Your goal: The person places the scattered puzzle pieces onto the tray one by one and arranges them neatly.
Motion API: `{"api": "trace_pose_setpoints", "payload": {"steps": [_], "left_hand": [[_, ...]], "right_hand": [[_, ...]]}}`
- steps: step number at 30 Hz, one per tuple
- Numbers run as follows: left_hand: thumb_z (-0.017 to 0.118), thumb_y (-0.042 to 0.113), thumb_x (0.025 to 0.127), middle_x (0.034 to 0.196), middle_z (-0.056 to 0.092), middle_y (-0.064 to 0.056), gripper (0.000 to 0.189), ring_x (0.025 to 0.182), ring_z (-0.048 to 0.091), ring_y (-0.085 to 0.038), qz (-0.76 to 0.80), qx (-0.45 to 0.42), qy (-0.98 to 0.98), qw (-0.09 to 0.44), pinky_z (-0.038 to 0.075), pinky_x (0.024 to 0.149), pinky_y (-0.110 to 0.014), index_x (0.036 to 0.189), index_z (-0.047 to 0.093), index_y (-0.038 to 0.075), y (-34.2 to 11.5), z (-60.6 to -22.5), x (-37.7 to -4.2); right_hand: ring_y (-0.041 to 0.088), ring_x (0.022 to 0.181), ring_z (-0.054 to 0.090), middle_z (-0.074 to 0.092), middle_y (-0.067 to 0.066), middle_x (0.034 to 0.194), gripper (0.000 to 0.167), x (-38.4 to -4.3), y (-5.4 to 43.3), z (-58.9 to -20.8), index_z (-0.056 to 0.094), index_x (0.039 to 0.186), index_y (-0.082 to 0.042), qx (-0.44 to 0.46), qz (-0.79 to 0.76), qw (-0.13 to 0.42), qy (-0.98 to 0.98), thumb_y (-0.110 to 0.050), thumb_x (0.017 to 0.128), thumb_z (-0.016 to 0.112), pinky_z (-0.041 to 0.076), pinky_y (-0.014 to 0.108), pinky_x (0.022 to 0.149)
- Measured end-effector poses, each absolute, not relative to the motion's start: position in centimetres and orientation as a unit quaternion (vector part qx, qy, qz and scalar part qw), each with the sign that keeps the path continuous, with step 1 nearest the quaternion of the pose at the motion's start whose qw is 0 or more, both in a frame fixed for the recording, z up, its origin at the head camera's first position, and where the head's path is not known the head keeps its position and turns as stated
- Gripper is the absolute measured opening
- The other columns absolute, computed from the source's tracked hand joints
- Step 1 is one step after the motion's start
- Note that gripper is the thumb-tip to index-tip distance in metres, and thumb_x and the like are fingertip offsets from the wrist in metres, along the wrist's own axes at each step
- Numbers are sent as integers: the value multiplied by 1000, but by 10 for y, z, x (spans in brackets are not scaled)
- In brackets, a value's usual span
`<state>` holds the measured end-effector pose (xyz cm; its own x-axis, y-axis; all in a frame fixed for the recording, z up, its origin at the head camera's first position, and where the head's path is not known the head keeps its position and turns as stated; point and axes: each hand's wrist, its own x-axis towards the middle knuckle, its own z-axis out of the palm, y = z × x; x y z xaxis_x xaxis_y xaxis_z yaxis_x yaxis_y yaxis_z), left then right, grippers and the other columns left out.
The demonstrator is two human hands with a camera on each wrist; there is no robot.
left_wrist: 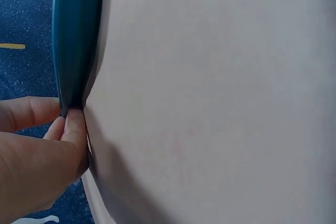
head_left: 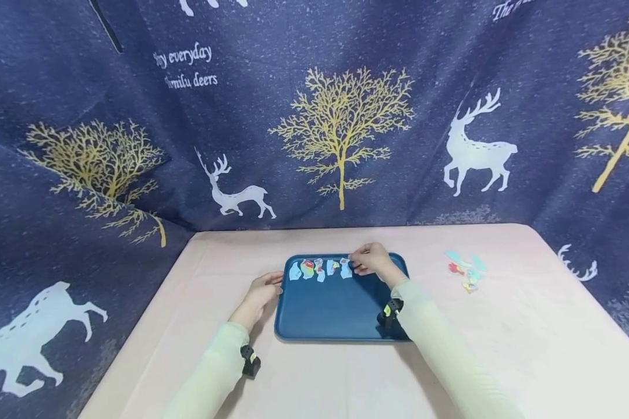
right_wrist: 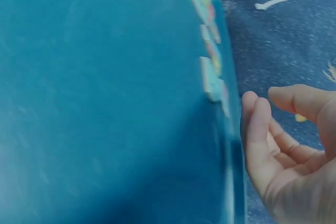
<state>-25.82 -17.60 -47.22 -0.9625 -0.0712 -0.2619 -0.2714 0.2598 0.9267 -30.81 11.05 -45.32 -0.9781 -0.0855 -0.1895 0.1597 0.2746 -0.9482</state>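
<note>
A dark blue rectangular tray [head_left: 335, 314] lies on the table. Along its back rim stand several small irregular flat pieces in a row, mostly pale blue with bits of red and yellow; the leftmost piece [head_left: 294, 272] is plain light blue. My left hand [head_left: 262, 293] holds the tray's left rim between thumb and fingers, as the left wrist view shows close up. My right hand [head_left: 373, 259] is over the back rim, beside the rightmost piece [head_left: 346, 269]. In the right wrist view, a gap shows between the right thumb and fingers [right_wrist: 258, 124], with nothing held there.
A loose cluster of similar colourful pieces [head_left: 470, 273] lies on the pale pink tablecloth [head_left: 508, 326], to the right of the tray. Behind the table hangs a dark blue cloth [head_left: 304, 192] printed with white deer and gold trees.
</note>
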Motion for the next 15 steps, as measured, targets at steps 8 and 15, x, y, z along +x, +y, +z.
{"api": "trace_pose_setpoints", "payload": {"steps": [8,15], "left_hand": [[49,-11,80,136,53,-21,57,127,49,-34,602,-109,786,89,42,106,-41,136,51,-1,-177,-473,-258],[50,-11,80,136,53,-22,56,126,50,-36,596,-101,792,86,43,105,-42,135,51,-2,-177,-472,-257]], "right_hand": [[29,85,66,62,32,108,34,-304,140,-438,55,118,18,-86,-616,48,782,-4,93,57,59,38,81],[37,106,61,61,28,118,39,-300,180,-432,55,127,9,-58,-568,-10,821,-11,94,58,50,48,95]]}}
